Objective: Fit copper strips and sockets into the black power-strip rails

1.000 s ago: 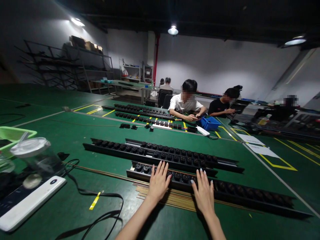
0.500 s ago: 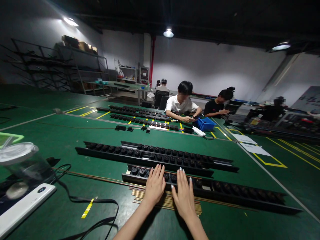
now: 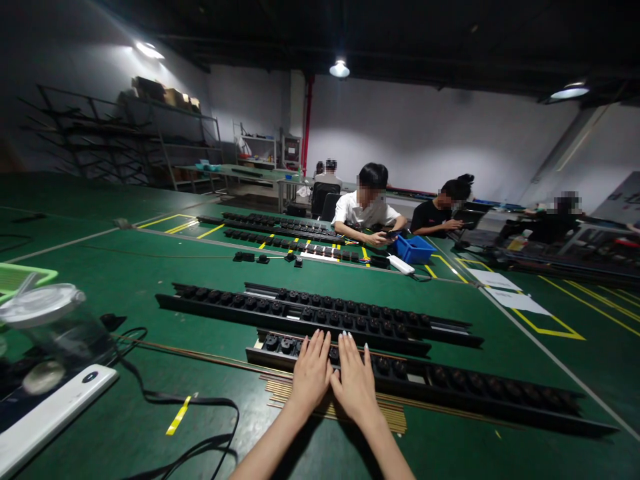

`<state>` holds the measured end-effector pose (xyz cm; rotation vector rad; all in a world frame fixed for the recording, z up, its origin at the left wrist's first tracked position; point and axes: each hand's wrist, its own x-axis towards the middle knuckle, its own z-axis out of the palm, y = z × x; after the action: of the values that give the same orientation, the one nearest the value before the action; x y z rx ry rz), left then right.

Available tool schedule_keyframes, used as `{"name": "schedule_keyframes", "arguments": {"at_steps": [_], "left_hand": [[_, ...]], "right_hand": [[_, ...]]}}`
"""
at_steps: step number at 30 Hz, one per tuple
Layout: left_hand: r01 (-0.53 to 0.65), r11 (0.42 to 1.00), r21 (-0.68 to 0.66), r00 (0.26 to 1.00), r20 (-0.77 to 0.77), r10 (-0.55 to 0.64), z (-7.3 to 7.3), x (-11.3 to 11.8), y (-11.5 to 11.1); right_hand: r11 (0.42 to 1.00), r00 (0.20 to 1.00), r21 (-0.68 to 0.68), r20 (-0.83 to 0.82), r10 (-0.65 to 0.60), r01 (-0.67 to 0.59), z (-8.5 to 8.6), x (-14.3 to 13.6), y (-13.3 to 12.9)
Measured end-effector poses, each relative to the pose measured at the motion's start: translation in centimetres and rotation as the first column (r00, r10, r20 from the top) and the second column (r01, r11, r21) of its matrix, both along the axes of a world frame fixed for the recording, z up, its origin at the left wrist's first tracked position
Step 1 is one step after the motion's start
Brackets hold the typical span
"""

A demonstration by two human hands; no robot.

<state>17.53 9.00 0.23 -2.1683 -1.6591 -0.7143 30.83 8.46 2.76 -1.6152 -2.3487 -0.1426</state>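
Note:
My left hand [image 3: 311, 373] lies flat with fingers stretched over the nearest long black rail [image 3: 465, 401], which carries a row of round black parts. Beside it, my right hand [image 3: 354, 377] rests on the same rail, fingers out and thumb almost against the left hand. Neither hand grips anything. Under and around my wrists lies a bundle of thin brass-coloured rods [image 3: 393, 417]. A thin copper-coloured rod shows along the row of parts, partly hidden by my fingers. Just behind stand two more black rails [image 3: 225, 312] filled with similar parts.
At left are a clear lidded cup [image 3: 65, 327], a white power bank-like bar [image 3: 60, 423], a black cord [image 3: 200, 401] and a green basket [image 3: 25, 279]. Across the green table [image 3: 150, 373] sit a blue bin [image 3: 416, 251], a white power strip [image 3: 401, 265] and co-workers handling parts.
My right hand has slid left along the rail, closing the gap to my left hand. The left hand stays nearly in place; the view has shifted slightly.

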Motion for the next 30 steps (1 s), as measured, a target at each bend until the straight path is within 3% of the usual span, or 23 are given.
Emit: {"name": "schedule_keyframes", "arguments": {"at_steps": [6, 12, 17, 23, 30], "left_hand": [[-0.024, 1.0, 0.0, 0.999, 0.023, 0.024, 0.1, 0.3, -0.1], [-0.027, 1.0, 0.011, 0.999, 0.039, 0.027, 0.0, 0.5, -0.2], [-0.028, 0.999, 0.02, 0.998, 0.049, 0.027, 0.1, 0.5, -0.3], [-0.031, 0.999, 0.017, 0.998, 0.05, 0.03, 0.1, 0.6, -0.3], [-0.044, 0.999, 0.002, 0.998, 0.033, 0.044, -0.1, 0.5, -0.3]], "right_hand": [[0.995, 0.997, 0.062, 0.005, -0.072, 0.072, -0.6, 0.6, -0.4], [0.997, 0.998, 0.057, 0.004, -0.057, 0.057, -0.5, 1.1, -0.7], [0.981, 0.986, 0.108, -0.045, -0.159, 0.163, -0.5, 2.1, -0.6], [0.989, 0.992, 0.072, -0.016, -0.128, 0.129, -0.9, 2.9, -0.6], [0.97, 0.978, 0.127, -0.052, -0.201, 0.206, -0.9, 3.8, -0.5]]}}
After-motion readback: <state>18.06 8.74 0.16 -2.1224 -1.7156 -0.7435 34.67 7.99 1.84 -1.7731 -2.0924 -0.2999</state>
